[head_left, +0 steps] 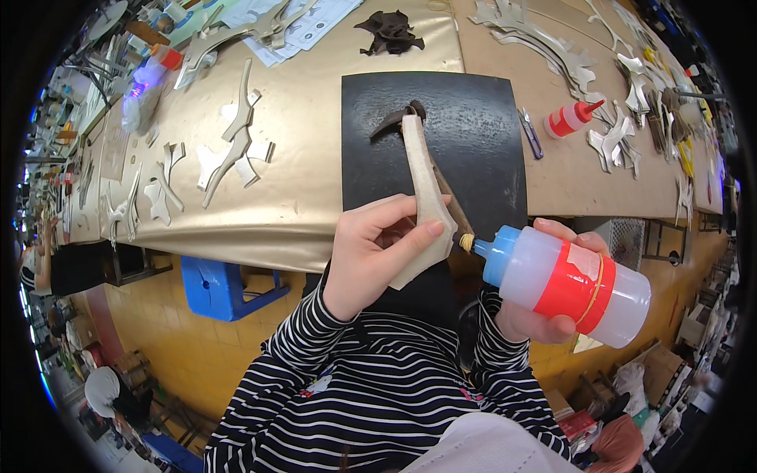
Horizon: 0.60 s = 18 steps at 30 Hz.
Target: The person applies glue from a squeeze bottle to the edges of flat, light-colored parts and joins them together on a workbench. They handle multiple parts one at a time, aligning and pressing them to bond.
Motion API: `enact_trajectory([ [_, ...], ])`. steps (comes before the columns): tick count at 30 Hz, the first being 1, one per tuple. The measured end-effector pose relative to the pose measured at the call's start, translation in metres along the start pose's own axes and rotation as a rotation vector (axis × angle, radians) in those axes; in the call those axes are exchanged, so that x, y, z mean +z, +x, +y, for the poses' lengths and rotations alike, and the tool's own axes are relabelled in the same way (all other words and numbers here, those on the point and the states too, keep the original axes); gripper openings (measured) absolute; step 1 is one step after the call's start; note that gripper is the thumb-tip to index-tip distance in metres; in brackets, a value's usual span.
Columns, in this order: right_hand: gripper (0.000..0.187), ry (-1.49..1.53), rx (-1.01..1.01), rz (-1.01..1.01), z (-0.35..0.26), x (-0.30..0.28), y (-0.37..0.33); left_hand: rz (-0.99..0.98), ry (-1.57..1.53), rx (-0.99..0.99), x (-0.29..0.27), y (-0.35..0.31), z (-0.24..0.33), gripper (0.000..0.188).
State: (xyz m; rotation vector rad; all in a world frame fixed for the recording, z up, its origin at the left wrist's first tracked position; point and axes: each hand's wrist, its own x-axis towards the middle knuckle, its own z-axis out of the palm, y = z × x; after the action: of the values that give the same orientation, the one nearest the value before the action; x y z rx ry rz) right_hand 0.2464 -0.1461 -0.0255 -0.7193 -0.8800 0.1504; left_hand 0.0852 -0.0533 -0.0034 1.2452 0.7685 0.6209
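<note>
Between thumb and fingers, my left hand (pixel 367 248) grips a long, pale leather-like piece (pixel 428 193) that widens toward its near end. My right hand (pixel 536 319) is wrapped round a squeeze bottle (pixel 520 268) with a translucent body, blue cap and red band. The bottle is tilted to the left, and its nozzle tip (pixel 467 242) meets or nearly meets the edge of the pale piece. Beyond my left hand lies a hammer (pixel 390 124) on the black mat (pixel 481 134), its handle partly hidden behind the pale piece.
On the right stand a smaller red-banded bottle (pixel 569 118) and a blue cutter knife (pixel 531 134). Cut pale pieces (pixel 236 142) lie on the gold cloth at left; more (pixel 544 47) are far right. Dark scraps (pixel 389 33) lie beyond the mat. A blue stool (pixel 209 288) stands below the table edge.
</note>
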Motion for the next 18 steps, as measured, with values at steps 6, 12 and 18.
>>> enact_trajectory([
  [6,0.092,-0.047,-0.030,-0.056,0.002,-0.003,0.000,0.040,0.178,0.156,-0.002,0.002,-0.003,0.026],
  [12,0.093,-0.239,0.134,-0.191,-0.008,-0.015,-0.001,0.049,0.202,0.239,0.000,0.003,-0.004,0.025],
  [18,0.097,-0.103,0.206,-0.342,-0.010,-0.025,0.005,0.052,0.231,0.268,-0.001,0.005,-0.001,0.024],
])
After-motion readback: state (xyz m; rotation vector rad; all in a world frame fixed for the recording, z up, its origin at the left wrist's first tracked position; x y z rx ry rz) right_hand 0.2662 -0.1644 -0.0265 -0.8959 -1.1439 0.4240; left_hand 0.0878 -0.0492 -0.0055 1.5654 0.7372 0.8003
